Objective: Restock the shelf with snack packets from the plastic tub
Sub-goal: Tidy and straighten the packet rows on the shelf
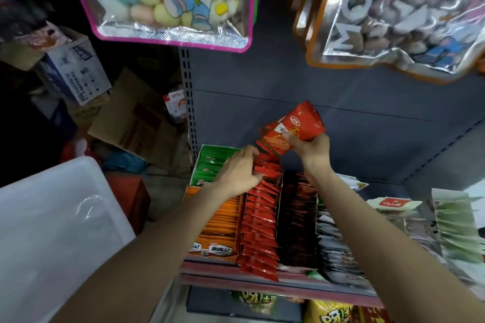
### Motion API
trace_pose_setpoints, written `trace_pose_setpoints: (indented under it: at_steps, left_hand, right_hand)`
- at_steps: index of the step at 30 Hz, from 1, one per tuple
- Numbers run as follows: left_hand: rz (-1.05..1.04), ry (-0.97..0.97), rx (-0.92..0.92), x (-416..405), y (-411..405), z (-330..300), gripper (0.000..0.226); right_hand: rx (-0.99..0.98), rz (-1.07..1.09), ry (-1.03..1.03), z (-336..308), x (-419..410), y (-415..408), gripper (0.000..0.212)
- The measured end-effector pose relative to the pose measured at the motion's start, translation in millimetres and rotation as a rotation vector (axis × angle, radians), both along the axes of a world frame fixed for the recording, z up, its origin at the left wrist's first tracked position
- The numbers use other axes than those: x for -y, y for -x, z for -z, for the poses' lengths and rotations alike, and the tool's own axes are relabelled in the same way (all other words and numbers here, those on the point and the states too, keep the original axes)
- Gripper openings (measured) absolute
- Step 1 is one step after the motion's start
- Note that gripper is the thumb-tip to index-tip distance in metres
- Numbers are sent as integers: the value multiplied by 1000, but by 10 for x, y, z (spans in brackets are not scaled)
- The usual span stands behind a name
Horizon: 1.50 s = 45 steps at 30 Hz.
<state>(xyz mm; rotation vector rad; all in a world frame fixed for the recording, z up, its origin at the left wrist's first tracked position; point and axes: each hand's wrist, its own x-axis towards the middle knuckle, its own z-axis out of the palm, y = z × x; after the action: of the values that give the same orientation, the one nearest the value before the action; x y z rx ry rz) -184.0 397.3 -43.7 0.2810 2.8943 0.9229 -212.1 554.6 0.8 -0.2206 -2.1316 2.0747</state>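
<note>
A grey shelf (315,286) fills the right side, and rows of small packets stand on it from its front edge to its back. A big see-through plastic tub (52,231) sits off the shelf's left end, low down. Two large candy bags hang above, a pink-edged bag (168,0) and an orange-edged bag (393,8). On the shelf, the orange packets (220,223) stand at the left front corner, with green packets (212,165) behind them. The row of red packets (259,228) runs beside them, and dark packets (296,217) come next. The left hand (238,173) lies flat with straight fingers pressing on the red row near the back of the shelf. The right hand (309,149) is curled around a bunch of red packets (291,126), which sticks up above the fingers, over the back of the red row.
</note>
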Motion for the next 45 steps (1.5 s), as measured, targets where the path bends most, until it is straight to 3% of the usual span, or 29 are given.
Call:
trace_pose_setpoints:
  at_steps: [3, 7, 12, 18, 24, 29, 33, 38, 45]
  left_hand:
    - [38, 107, 20, -41, 30, -5, 64]
    - [192, 303, -4, 42, 9, 63, 57]
    - [203, 348, -51, 24, -25, 107, 47]
    - [187, 220, 8, -37, 102, 45, 53]
    - [149, 129, -17, 0, -54, 163, 35]
    - [145, 21, 51, 101, -64, 189, 41]
    - [138, 8, 79, 129, -21, 169, 41]
    - [141, -35, 98, 155, -13, 191, 41]
    - [186, -30, 18, 212, -18, 171, 40]
  right_hand:
    - [27, -50, -72, 52, 26, -15, 25]
    - [50, -53, -69, 118, 14, -37, 22]
    - [36, -28, -18, 93, 18, -5, 27]
    - [39, 111, -111, 98, -10, 95, 34]
    - [92, -59, -162, 180, -45, 5, 25]
    - [164, -266, -421, 207, -115, 2, 30]
    - [179, -271, -599, 29, -109, 38, 43]
    - [224, -227, -651, 39, -85, 57, 52]
    - [287, -571, -1016, 142, 184, 184, 49]
